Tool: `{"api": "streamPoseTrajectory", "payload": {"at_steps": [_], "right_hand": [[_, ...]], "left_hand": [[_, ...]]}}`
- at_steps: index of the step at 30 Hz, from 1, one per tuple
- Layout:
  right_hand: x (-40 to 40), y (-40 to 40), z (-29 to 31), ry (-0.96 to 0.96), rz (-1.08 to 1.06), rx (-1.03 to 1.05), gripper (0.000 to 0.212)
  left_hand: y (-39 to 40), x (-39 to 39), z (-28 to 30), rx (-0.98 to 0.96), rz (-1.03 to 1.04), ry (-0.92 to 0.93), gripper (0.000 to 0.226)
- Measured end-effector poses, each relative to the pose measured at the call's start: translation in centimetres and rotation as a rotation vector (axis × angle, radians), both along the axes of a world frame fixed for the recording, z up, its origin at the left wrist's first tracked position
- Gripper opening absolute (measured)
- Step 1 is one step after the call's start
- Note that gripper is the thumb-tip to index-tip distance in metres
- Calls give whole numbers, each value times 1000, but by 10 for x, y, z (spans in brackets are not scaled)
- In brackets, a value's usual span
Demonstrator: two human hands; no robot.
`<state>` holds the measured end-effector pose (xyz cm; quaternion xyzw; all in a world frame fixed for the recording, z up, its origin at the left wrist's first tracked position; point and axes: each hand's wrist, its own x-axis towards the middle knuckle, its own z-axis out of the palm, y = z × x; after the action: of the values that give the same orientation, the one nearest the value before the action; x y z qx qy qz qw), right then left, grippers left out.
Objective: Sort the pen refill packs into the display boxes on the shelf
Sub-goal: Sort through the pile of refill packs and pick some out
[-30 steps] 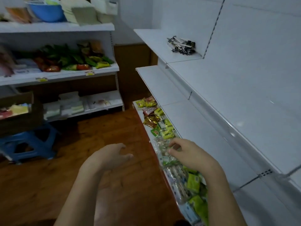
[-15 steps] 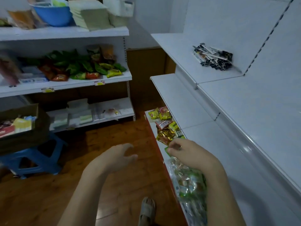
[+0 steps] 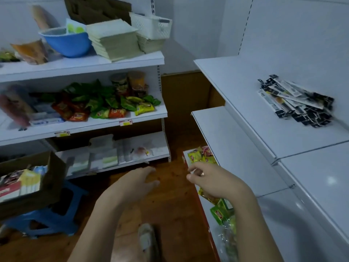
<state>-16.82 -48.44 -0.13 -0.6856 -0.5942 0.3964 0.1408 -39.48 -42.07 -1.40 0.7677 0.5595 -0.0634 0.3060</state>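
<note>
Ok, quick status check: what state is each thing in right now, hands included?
left hand: open, over the floor, holding nothing
right hand: fingers curled; a grip cannot be told
pen refill packs: loose heap on the upper right shelf, unsorted
snack packets: scattered along the bottom right shelf
cardboard box: open, on the blue stool
white basket: upright on top left shelf

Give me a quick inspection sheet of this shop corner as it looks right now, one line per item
Surface: white shelf on the right, mostly bare.
Job's things: pen refill packs in a loose pile on that shelf; display boxes not seen.
Clutter: snack packets on the lowest right shelf.
Hands: left hand open over the floor, holding nothing; right hand above the snack packets, fingers curled, hold unclear.
Cables: nothing seen.
Surroundings: blue bowl, white basket, cardboard box on blue stool.
</note>
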Motion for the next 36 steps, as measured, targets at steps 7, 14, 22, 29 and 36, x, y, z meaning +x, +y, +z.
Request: {"api": "streamPoseTrajectory", "payload": {"at_steps": [7, 14, 22, 29, 36], "right_hand": [[32, 96, -17, 7, -179, -57, 41], [83, 161, 7, -44, -490, 8, 33], [161, 184, 40, -61, -768, 145, 14], [239, 186, 32, -283, -1097, 515, 11], [282, 196, -25, -768, -1369, 729, 17]], "left_hand": [[130, 46, -12, -23, -165, -32, 48], [283, 129, 0, 49, -310, -104, 51], [357, 258, 42, 149, -726, -451, 40], [370, 378, 28, 295, -960, -809, 17], [330, 489, 1, 496, -1445, -1002, 20]]}}
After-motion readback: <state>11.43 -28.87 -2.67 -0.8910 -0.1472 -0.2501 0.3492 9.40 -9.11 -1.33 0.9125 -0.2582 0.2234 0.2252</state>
